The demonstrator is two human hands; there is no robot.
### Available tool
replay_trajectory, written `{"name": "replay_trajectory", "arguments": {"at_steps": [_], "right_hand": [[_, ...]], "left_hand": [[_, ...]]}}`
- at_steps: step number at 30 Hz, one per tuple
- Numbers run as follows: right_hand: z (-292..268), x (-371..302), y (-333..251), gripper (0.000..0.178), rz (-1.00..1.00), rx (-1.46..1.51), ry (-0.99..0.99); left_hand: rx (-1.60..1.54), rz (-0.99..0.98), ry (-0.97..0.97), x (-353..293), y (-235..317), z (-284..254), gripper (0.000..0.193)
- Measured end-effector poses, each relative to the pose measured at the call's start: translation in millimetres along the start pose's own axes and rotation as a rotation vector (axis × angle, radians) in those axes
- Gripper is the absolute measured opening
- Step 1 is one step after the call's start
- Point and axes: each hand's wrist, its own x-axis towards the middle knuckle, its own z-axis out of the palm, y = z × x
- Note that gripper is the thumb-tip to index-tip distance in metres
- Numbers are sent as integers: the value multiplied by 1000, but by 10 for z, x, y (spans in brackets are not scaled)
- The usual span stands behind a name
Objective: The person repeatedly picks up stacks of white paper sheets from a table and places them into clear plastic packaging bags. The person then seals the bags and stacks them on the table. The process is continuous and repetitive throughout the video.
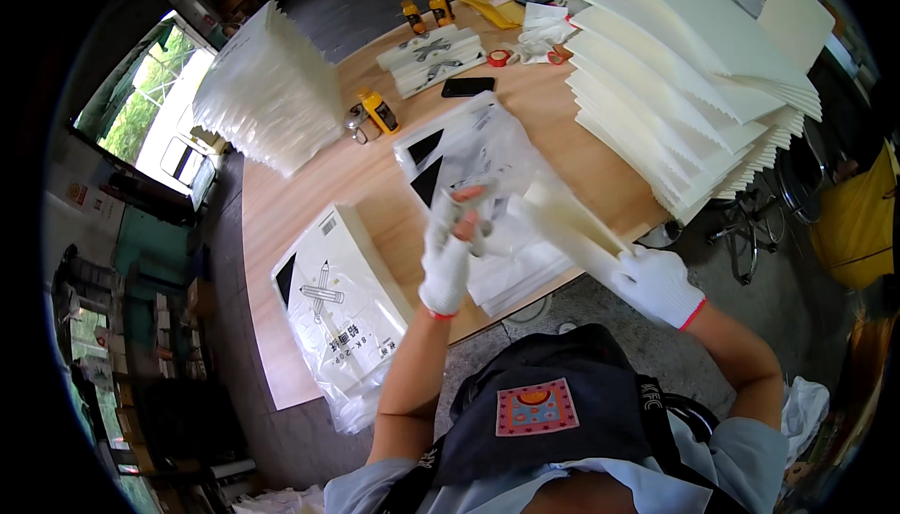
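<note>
Right hand in a white knit glove with red cuff trim (pixel 661 284) is clamping the near right end of a thick, cream-coloured sheaf of paper (pixel 572 233). Left hand in a matching glove, fingertips bare (pixel 452 256), is sitting by the sheaf's far left end, above a clear, flat plastic bag printed with black triangles (pixel 506 139). It's blurring, so can't tell whether its fingers are pinching film or standing apart.

Sheaf is lying slantwise: left end meeting the bag, right end overhanging the near edge of the light wood-grain table (pixel 553 129). Can't tell if its tip is going inside the bag or resting on top.

Risks, my read:
- Only the right hand is clearly holding the sheaf. If it's loosening, the overhanging end could be dropping and the sheets fanning out.
- If the tip is catching the film, thin plastic could be creasing or splitting, or paper corners bending.
- If the bag is being pushed away, it could be shoving the flat black phone (pixel 469 87) lying just beyond it.
- Tall, fanned stack of white paper (pixel 647 64) on the right is leaning unevenly; a bump from the right arm could be sending sheets sliding.
- Filled, pencil-printed clear packet (pixel 328 303) on the left is trailing film past the table edge; a snag could be dragging it off.
</note>
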Motion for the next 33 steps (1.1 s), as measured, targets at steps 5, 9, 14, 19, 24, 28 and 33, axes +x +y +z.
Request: {"name": "replay_trajectory", "arguments": {"at_steps": [5, 9, 14, 19, 24, 28, 33], "right_hand": [[-120, -36, 35, 24, 27, 52, 157], [-212, -46, -35, 21, -286, -117, 278], [-143, 313, -326, 12, -197, -80, 206], [54, 736, -55, 23, 25, 857, -223], [868, 1022, 398, 26, 282, 1720, -250], [1057, 1216, -30, 27, 97, 1366, -167], [912, 1134, -537, 31, -69, 834, -26]], "left_hand": [[-16, 69, -68, 267, -72, -447, 29], [-112, 49, -69, 401, 19, -277, 26], [152, 127, -154, 147, 268, 86, 26], [627, 502, -99, -631, -411, 330, 29], [494, 825, -396, -680, -682, 282, 32], [696, 557, -397, -272, -440, 553, 31], [600, 534, -426, -254, -525, 837, 24]]}}
